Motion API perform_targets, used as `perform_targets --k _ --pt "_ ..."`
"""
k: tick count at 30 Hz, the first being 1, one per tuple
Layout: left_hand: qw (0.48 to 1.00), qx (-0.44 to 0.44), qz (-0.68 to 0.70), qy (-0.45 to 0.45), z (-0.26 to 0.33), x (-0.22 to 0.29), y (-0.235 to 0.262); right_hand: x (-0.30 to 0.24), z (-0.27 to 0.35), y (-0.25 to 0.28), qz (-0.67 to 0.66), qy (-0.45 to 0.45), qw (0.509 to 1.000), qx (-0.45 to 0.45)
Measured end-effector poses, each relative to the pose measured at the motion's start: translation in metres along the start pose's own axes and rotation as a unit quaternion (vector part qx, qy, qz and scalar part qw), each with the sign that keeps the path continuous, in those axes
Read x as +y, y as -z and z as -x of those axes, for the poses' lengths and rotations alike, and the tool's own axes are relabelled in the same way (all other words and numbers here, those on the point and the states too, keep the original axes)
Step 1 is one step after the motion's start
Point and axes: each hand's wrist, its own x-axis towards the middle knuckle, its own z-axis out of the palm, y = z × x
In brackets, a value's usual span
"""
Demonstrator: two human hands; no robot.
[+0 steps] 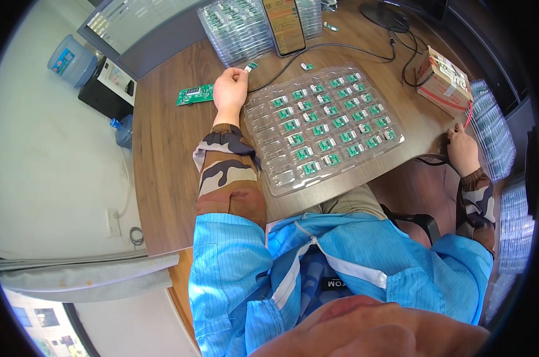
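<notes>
My left hand [229, 90] is closed, pinching a small green circuit board [251, 67] between thumb and fingertips above the desk. Beside that wrist lies a larger green circuit board with a small display [193, 94]; its right end is hidden behind the hand. To the right, a clear plastic blister tray [275, 185] holds rows of small green boards, and its leftmost pockets hold none. My right hand [463, 150] is at the desk's right edge, fingers curled, just below a red wire [469, 116]. What its fingers hold, if anything, is hidden.
A phone [285, 30] leans upright against stacked clear trays [234, 35] of boards. One loose small board [307, 66] lies behind the tray. A black cable [341, 46] crosses the desk. At right stand a cardboard box [445, 83] and more stacked clear trays [492, 134].
</notes>
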Motion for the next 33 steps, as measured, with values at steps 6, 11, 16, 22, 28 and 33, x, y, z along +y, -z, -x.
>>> perform_targets --k 6,11,16,22,28,33 --pt "1.000 0.004 0.007 -0.002 0.001 0.000 -0.002 0.006 -0.003 -0.025 0.012 0.032 0.996 0.081" --pt "1.000 0.003 -0.002 -0.002 -0.001 0.000 -0.001 0.005 -0.005 -0.024 0.014 0.030 0.998 0.055" --pt "1.000 0.002 -0.005 0.002 0.000 0.001 0.001 0.008 -0.010 -0.023 -0.001 0.040 0.998 0.055" --pt "1.000 0.001 0.005 0.004 0.003 0.001 0.000 0.006 -0.015 -0.028 0.041 0.032 0.998 0.034" --pt "1.000 0.003 0.002 0.004 0.002 0.005 0.000 0.007 -0.016 -0.019 0.017 0.044 0.999 0.005" --pt "1.000 0.004 0.009 0.003 0.001 0.005 -0.001 0.009 -0.020 -0.022 -0.029 0.027 0.999 0.004"
